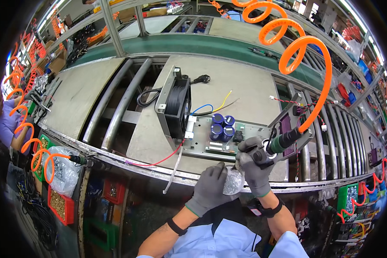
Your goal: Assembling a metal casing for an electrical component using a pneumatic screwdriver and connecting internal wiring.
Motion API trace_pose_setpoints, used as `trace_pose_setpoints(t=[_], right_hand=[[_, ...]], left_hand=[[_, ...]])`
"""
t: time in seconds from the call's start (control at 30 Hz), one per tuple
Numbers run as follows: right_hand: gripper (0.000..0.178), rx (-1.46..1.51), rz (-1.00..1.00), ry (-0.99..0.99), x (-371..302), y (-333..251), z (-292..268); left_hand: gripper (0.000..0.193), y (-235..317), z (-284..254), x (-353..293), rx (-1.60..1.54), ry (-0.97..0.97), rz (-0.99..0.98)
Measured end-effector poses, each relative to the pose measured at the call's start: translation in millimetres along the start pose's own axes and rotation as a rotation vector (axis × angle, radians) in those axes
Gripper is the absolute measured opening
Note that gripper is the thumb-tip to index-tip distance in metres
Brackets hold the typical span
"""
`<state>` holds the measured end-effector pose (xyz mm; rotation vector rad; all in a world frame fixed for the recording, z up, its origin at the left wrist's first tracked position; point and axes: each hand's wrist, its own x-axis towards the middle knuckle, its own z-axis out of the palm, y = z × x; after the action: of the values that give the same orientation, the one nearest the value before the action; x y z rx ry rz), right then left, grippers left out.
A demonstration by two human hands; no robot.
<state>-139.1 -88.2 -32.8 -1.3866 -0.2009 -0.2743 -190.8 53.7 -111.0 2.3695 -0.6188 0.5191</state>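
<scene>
Left hand [210,188], gray-gloved, lower centre of frame: fingers partly curled, a rounded silvery bundle of small parts [233,182] held against them; bag or dish, can't tell. Right hand [254,171], gray-gloved, just right of it: closed round the metal end of an air tool [283,142], fingers near the bundle; contact can't be told. Orange coiled hose [327,73] is run from the tool to the top of the frame.

Metal chassis [198,139] is seated mid-frame on a gray board [245,84], beyond the hands. Four blue capacitors [222,127] are mounted on it, black fan [176,112] stood upright at its left end, purple part [287,129] at its right. Red wire [157,164] is draped toward the front edge. Red bin [61,206] of small brass-coloured parts is placed lower left; green bin [347,202], lower right. Co-worker [9,124] is seen at far left.
</scene>
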Motion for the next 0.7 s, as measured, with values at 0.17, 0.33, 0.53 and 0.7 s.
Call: trace_pose_setpoints(t=[0.17, 0.33, 0.53, 0.7], right_hand=[[0.027, -0.036, 0.017, 0.034, 1, 3, 5], [0.034, -0.056, 0.083, 0.017, -10, 19, 5], [0.04, -0.176, 0.017, 0.129, -13, 93, -87], [0.02, -0.027, -0.002, -0.02, -16, -10, -1]], left_hand=[[0.085, -7, -5, 2, 0.004, -0.026, -0.01], [0.083, -12, -11, -7, -0.032, -0.012, -0.051], [0.074, -10, 44, -24, -0.251, 0.186, 0.051], [0.065, 5, 14, -5, 0.036, 0.08, -0.034]])
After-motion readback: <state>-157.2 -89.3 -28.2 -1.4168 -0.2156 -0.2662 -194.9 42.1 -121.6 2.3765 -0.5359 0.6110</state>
